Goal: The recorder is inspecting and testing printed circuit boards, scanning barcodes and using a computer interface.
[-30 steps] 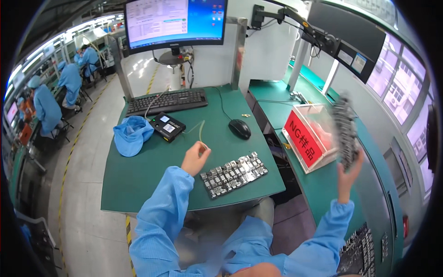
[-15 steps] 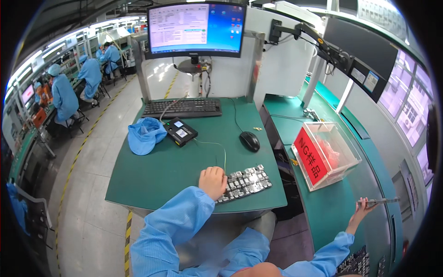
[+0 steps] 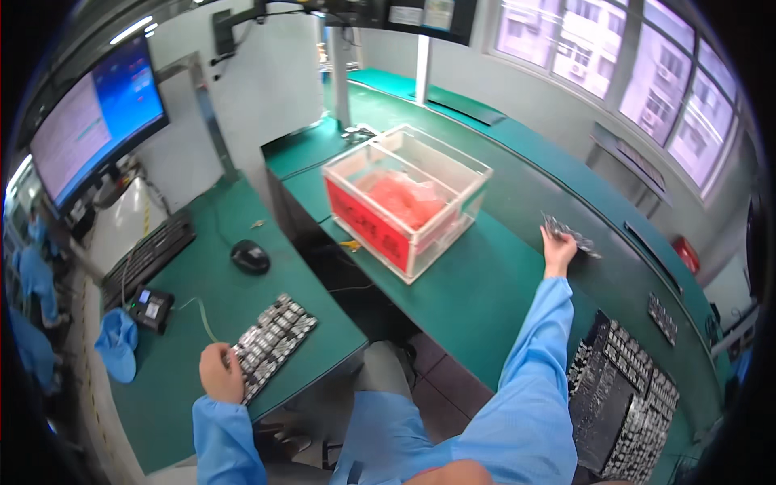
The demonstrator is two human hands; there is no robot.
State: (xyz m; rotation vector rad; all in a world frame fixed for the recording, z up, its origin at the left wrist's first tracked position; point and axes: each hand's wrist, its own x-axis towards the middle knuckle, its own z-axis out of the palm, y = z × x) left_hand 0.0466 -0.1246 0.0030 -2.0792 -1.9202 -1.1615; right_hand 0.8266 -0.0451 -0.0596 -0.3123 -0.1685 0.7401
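Note:
At the near edge of the left green table lies a panel of small circuit boards (image 3: 279, 338) with many shiny metal parts. My left hand (image 3: 221, 373) is closed against its left end. A thin pale cable (image 3: 204, 318) runs up to the fingers, which hide whatever they grip. Over the right green bench my stretched-out right hand (image 3: 559, 250) pinches a circuit board panel (image 3: 580, 241), tilted and raised off the surface as far as I can see.
A clear box with a red label (image 3: 370, 230) holds pinkish plastic. Stacked board panels (image 3: 638, 404) and a black tray (image 3: 602, 424) lie near right, with a small board strip (image 3: 662, 318) beyond. Mouse (image 3: 250, 256), keyboard (image 3: 149, 257), small black device (image 3: 151, 309) and blue cap (image 3: 118, 346) lie left.
The view has swung to the right. My right hand, still gripping its panel, now shows more of the panel's face. My left hand stays at the left end of the other panel.

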